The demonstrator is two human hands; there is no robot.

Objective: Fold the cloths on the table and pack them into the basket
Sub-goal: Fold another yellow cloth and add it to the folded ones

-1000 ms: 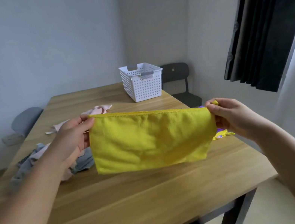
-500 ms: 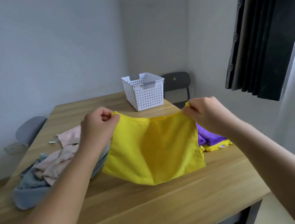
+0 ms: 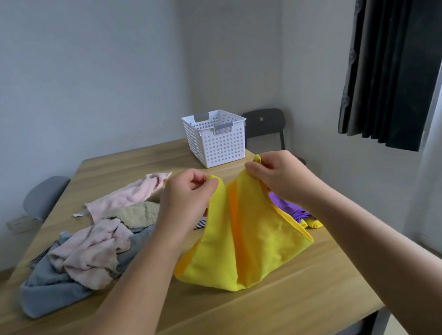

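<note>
A yellow cloth point(image 3: 258, 237) hangs folded down its middle, its lower fold touching the wooden table point(image 3: 242, 326). My left hand point(image 3: 186, 197) pinches its top left corner and my right hand point(image 3: 277, 175) pinches the top right corner, the two hands close together. A white perforated basket point(image 3: 216, 138) stands at the far edge of the table, beyond my hands. To the left lies a heap of pink, beige and grey cloths point(image 3: 90, 255). A purple cloth point(image 3: 288, 205) on another yellow one lies behind the held cloth, at the right.
A grey chair point(image 3: 44, 195) stands at the table's left side and a black chair point(image 3: 265, 124) behind the basket. A dark curtain point(image 3: 397, 33) hangs at the right. The table's right edge runs close to my right forearm.
My hands have come together, bringing the yellow cloth's two top corners near each other. The cloth went from stretched flat to folded, and its bottom has dropped onto the table.
</note>
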